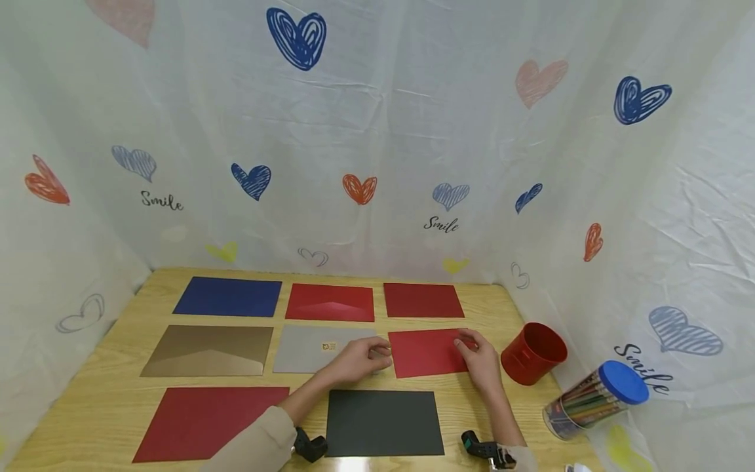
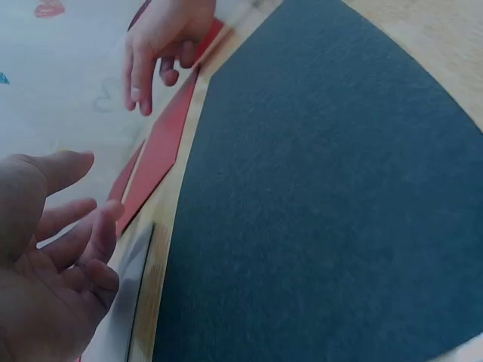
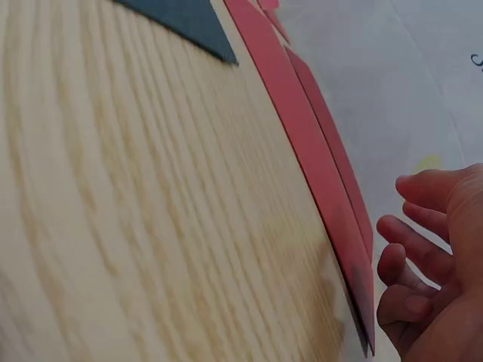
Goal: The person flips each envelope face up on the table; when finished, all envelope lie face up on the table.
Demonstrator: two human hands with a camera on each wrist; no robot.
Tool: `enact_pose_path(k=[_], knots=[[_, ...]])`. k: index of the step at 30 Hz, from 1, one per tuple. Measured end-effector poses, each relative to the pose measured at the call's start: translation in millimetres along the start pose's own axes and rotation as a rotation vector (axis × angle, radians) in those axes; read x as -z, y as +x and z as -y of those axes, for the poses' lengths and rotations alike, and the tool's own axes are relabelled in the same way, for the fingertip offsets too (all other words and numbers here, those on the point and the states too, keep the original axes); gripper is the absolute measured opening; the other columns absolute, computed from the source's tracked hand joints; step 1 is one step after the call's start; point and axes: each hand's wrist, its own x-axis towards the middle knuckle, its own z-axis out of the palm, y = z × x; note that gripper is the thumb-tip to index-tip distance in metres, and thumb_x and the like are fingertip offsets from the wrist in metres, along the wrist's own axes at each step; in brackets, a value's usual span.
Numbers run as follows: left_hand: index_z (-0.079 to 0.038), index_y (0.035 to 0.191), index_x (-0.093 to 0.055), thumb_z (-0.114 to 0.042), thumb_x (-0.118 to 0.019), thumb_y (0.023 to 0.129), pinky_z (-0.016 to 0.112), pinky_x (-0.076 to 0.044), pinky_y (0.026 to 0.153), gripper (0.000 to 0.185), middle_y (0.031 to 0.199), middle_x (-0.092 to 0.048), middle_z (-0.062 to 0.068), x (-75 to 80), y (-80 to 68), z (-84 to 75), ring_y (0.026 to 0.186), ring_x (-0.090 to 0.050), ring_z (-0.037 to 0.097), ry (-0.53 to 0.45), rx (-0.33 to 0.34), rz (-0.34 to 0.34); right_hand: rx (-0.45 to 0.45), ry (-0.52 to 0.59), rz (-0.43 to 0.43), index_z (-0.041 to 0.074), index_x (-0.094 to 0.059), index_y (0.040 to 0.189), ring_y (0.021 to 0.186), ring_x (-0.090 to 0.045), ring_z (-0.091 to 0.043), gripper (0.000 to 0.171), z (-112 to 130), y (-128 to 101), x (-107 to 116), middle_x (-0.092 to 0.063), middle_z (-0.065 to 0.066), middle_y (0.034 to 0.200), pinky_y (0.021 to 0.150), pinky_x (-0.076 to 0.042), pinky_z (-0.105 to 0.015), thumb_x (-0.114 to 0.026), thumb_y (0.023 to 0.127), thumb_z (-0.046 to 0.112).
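Note:
A bright red envelope [image 1: 425, 354] lies on the wooden table, in the middle row at the right. My left hand [image 1: 358, 359] is at its left edge, over the right part of a silver-grey envelope [image 1: 297, 347] with a small gold label. In the left wrist view the fingers of that hand are loosely bent with nothing between them. My right hand [image 1: 480, 360] hovers at the red envelope's right edge, thumb and fingers apart in the right wrist view. A black-green sheet [image 1: 383, 423] lies in front, between my forearms.
Behind lie a blue envelope [image 1: 228, 296], a red envelope [image 1: 330, 298] and a dark red one [image 1: 423, 300]. At left are a gold envelope [image 1: 209, 347] and a large crimson one [image 1: 194, 419]. A red cup [image 1: 519, 360] and a blue-lidded pencil tub [image 1: 590, 400] stand right.

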Motion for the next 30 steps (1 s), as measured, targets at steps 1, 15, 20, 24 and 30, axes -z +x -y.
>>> enact_pose_path(k=[1,15,20,24,30], knots=[[-0.002,0.138,-0.058,-0.026,-0.065,0.100,0.030,-0.054,0.077,0.046,0.123,-0.068,0.010,-1.3,2.0,-0.4,0.106,-0.065,0.025,-0.014,0.006,0.006,0.003,-0.014,-0.002,0.014,-0.066,0.130,0.118,-0.062,-0.029,0.036,-1.3,0.7,1.5,-0.069,-0.009,0.125,0.093,-0.051,-0.042,-0.068,0.097,0.028],[0.005,0.144,-0.049,-0.019,-0.066,0.099,0.033,-0.057,0.075,0.053,0.138,-0.059,0.021,-7.1,11.4,-2.6,0.118,-0.060,0.038,-0.028,0.041,0.015,-0.012,-0.161,-0.006,0.007,-0.059,0.138,0.128,-0.054,-0.037,0.044,-13.4,2.9,14.2,-0.060,-0.018,0.138,0.103,-0.043,-0.056,-0.067,0.098,0.025],[0.005,0.145,-0.047,-0.019,-0.066,0.099,0.033,-0.056,0.075,0.055,0.140,-0.058,0.021,-6.9,11.4,-4.6,0.118,-0.060,0.038,-0.017,0.048,0.016,-0.039,-0.190,-0.010,0.006,-0.057,0.139,0.128,-0.054,-0.039,0.047,-13.7,1.3,16.4,-0.058,-0.021,0.139,0.104,-0.042,-0.057,-0.066,0.098,0.027],[0.006,0.144,-0.048,-0.019,-0.067,0.098,0.036,-0.057,0.077,0.055,0.139,-0.058,0.022,-7.0,11.0,-5.8,0.120,-0.059,0.040,-0.018,0.053,0.006,-0.054,-0.205,-0.027,0.005,-0.057,0.139,0.125,-0.057,-0.040,0.048,-14.0,1.2,17.6,-0.058,-0.023,0.137,0.104,-0.043,-0.056,-0.067,0.097,0.027],[0.006,0.143,-0.049,-0.018,-0.068,0.097,0.038,-0.057,0.078,0.055,0.137,-0.059,0.022,-7.7,10.9,-7.1,0.118,-0.060,0.039,-0.047,0.068,0.009,-0.034,-0.211,-0.027,0.004,-0.060,0.136,0.125,-0.057,-0.040,0.046,-13.5,2.1,18.2,-0.061,-0.022,0.135,0.102,-0.044,-0.056,-0.067,0.097,0.026]])
